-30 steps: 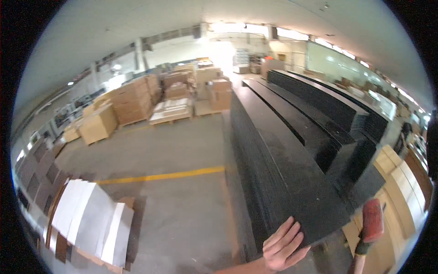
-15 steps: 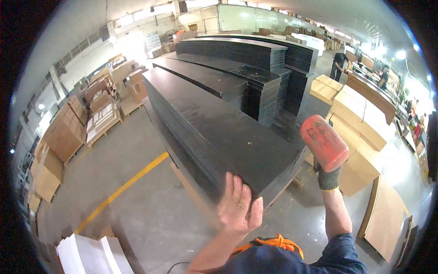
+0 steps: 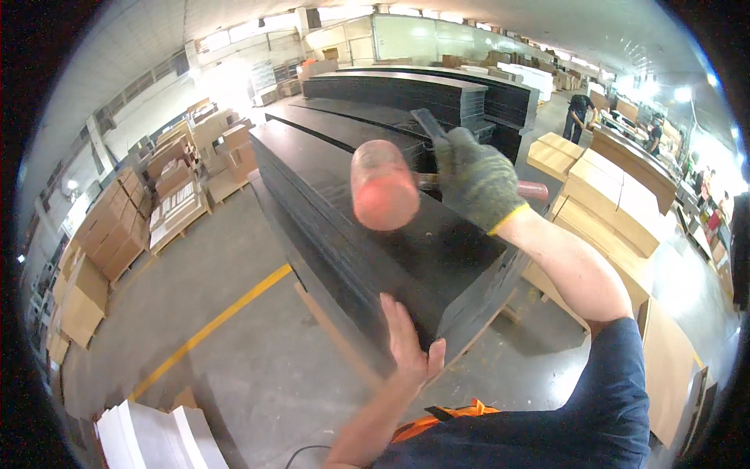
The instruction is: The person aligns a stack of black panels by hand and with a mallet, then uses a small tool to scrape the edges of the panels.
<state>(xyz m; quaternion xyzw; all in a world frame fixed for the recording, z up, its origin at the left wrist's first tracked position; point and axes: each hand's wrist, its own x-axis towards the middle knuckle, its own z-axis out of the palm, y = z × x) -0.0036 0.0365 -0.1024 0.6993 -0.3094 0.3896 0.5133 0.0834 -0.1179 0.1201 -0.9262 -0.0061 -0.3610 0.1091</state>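
Warehouse floor, grey concrete with a yellow line (image 3: pixel 211 327); long stacks of black panels on pallets, cardboard stacks along the walls.

Right hand (image 3: pixel 475 178): gloved, fingers wrapped tight round the handle of a mallet (image 3: pixel 383 195). Handle runs roughly level, left to right; its red end (image 3: pixel 533 190) shows past the glove. Pink head sits just left of the fingers, blurred, raised above the top face of the nearest panel stack (image 3: pixel 391 250). Whether the head touches the top panel: cannot tell, but it looks clear of it.

Left hand (image 3: pixel 410 348): bare, fingers straight and together, palm flat against the near end face of the same stack, at its corner. It holds nothing.

Key relation: stack's long axis runs away from the left-hand fingers toward the far wall. Mallet head lies above and beyond the left hand, over the stack's near end. Left hand is the one nearer the panel ends; right hand is higher and further in.

Outward: paler board stacks (image 3: pixel 609 195) to the right of the glove, white sheets (image 3: pixel 148 438) low on the left, people (image 3: pixel 580 113) working far beyond.
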